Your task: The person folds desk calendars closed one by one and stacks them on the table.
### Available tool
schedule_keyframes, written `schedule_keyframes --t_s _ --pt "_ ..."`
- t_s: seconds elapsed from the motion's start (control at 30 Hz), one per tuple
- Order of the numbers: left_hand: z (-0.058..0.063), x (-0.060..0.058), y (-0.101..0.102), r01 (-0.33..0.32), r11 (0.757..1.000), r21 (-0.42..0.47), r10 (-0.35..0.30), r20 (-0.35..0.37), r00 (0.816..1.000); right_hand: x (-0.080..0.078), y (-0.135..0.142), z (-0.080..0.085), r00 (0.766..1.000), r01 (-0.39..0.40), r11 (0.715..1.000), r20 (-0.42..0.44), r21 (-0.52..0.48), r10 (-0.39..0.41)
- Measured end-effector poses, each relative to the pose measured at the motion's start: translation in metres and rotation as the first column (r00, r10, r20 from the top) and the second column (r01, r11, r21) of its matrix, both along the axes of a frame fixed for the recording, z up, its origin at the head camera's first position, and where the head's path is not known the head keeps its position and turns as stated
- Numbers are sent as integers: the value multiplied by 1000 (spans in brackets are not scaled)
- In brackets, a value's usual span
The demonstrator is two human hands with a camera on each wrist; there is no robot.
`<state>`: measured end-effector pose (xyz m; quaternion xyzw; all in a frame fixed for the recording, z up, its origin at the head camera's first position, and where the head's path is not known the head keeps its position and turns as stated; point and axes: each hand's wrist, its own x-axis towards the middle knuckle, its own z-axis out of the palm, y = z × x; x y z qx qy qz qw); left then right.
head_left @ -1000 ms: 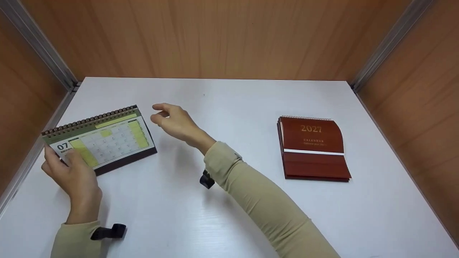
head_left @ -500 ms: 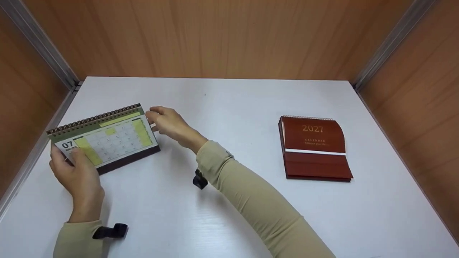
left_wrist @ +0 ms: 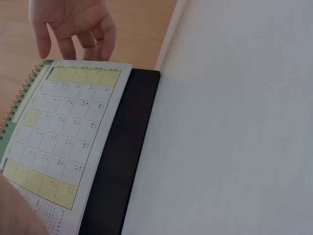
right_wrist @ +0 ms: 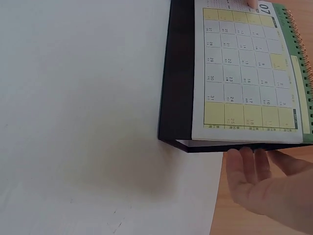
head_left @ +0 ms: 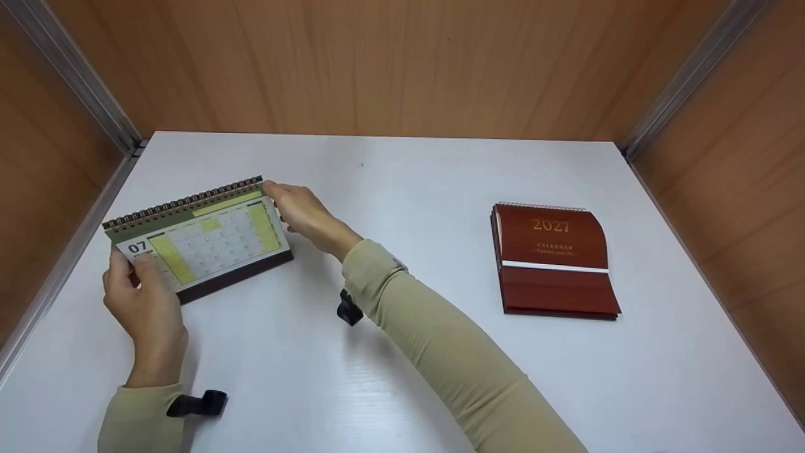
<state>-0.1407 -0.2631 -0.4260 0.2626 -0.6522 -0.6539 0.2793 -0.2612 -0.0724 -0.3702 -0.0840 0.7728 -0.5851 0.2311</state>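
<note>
A spiral-bound desk calendar, open at page 07 with yellow-marked columns, stands at a slant on the table's left side. My left hand grips its lower left corner, the thumb lying on the page and the fingers passing behind. At the calendar's right edge is my right hand. In the right wrist view, the fingers of the right hand meet that side edge, extended rather than curled round it. The left wrist view shows the right hand beyond the page's far end. Whether the black base fully touches the table I cannot tell.
A dark red 2027 calendar with a white band rests on the right part of the white table. Wood-grain panels enclose the back and both sides, with metal strips at the corners.
My right hand has come from a gap beside the calendar to its right edge. The calendar and my left hand have shifted slightly to the right; the red calendar has stayed put.
</note>
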Motion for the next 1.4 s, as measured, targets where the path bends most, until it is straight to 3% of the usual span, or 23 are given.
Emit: schedule_keyframes --t_s 0.43,0.63,1.03,1.4 --pt "6 2 4 1 1000 -5 -1 9 1000 -3 -9 8 995 68 998 69 -10 -67" --pt "3 1 2 9 1000 -14 -9 -11 1000 -5 -6 13 996 50 999 77 -19 -48" --pt "-3 -1 -4 9 1000 -3 -9 -24 1000 -6 -13 20 998 62 995 31 -76 -60" --pt "2 0 -1 -15 1000 -20 15 1 1000 -7 -10 28 995 37 995 -93 -88 -45"
